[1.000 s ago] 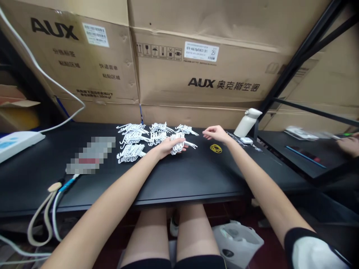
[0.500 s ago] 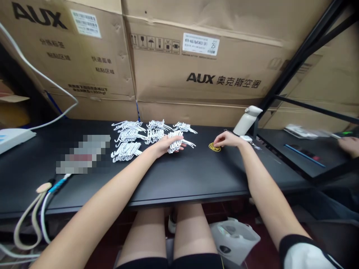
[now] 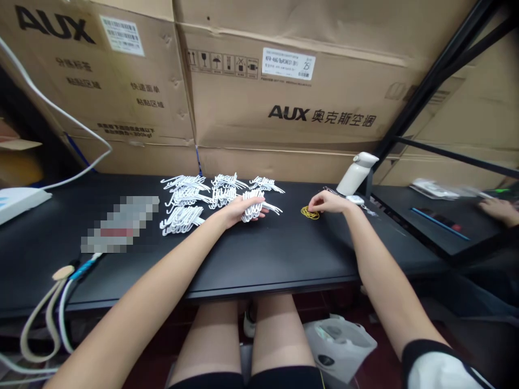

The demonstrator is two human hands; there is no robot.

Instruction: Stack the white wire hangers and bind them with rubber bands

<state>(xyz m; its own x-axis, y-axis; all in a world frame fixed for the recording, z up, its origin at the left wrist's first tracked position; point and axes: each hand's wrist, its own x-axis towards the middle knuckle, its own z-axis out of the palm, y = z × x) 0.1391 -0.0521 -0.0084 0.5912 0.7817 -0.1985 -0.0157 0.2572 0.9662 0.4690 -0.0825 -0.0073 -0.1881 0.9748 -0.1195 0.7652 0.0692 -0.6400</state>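
A bundle of white hooks [image 3: 253,207] is gripped in my left hand [image 3: 235,212], its curved ends toward me and its straight ends sticking out to the right. To the left and behind lie several more piles of white hooks [image 3: 182,220] on the black table [image 3: 259,259]. My right hand [image 3: 328,201] has thumb and finger closed together at the edge of a small heap of yellow rubber bands [image 3: 310,213]. Whether a single band sits between those fingertips is too small to make out.
A white bottle [image 3: 357,174] stands tilted in view behind my right hand. On the left are a blurred-out device [image 3: 121,224], a strap [image 3: 40,319] and cables. Cartons [image 3: 235,124] back the table. Beyond a black frame [image 3: 425,86], another person's hand [image 3: 500,210] is at work.
My two hands stay nearly in place, one around the hooks, the other at the rubber bands. The other person's hand at far right has moved slightly left.
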